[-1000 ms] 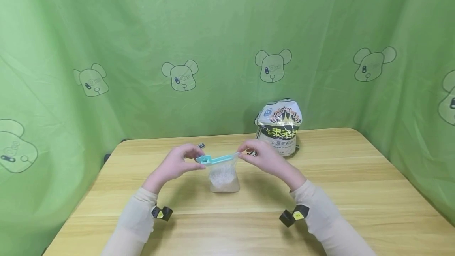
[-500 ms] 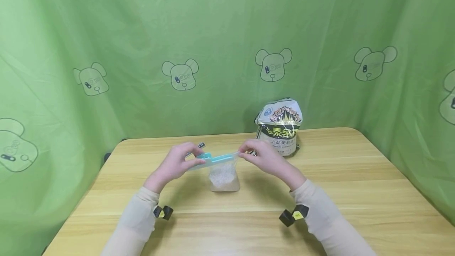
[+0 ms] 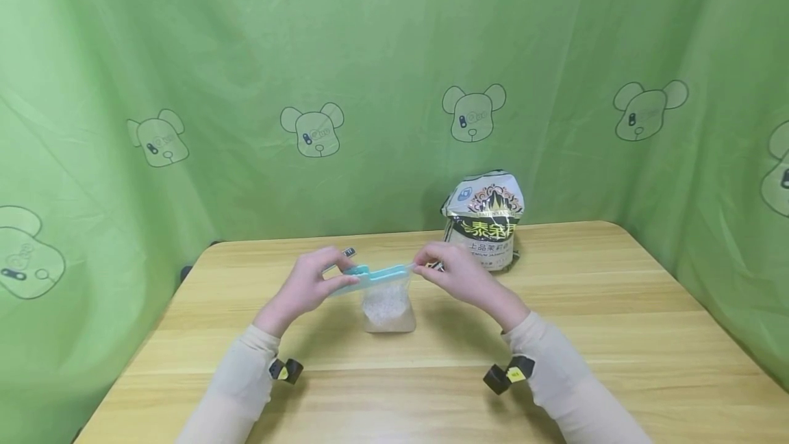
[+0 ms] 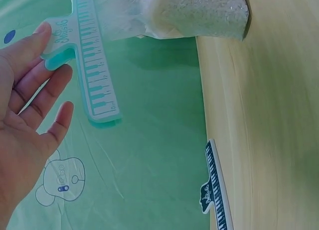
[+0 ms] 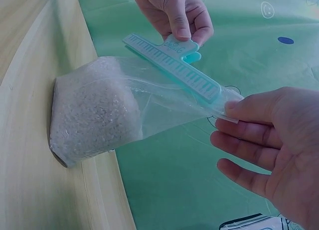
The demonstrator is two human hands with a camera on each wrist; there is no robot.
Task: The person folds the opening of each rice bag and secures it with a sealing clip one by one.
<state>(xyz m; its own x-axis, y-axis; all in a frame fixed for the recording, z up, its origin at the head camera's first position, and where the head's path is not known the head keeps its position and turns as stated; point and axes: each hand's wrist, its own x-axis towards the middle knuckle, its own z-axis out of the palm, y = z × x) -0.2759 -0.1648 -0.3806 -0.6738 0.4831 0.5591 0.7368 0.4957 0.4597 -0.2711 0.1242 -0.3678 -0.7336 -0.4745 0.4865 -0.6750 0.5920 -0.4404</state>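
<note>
A clear plastic bag of white rice (image 3: 388,314) stands upright on the table, its upper part drawn up flat. My left hand (image 3: 303,284) pinches the handle tabs of a turquoise clip (image 4: 97,60) printed with piano keys, thumb on the near tab and fingers behind. The clip's long bar lies across the bag's mouth, and one end sticks out past the bag on the left. With thumb and index finger, my right hand (image 3: 459,274) pinches the bag's top right corner (image 5: 230,110), just beyond the clip's other end. Its remaining fingers are loosely bent.
Behind my right hand stands a large printed rice sack (image 3: 487,218). A dark clip with piano keys (image 4: 214,182) lies on the table beyond my left hand. A green curtain (image 3: 382,88) hangs along the wooden table's (image 3: 555,293) back edge and both sides.
The turquoise clip has tilted in my left hand, so its bar now shows more and reaches left below the fingers. My right hand and the bag have hardly moved.
</note>
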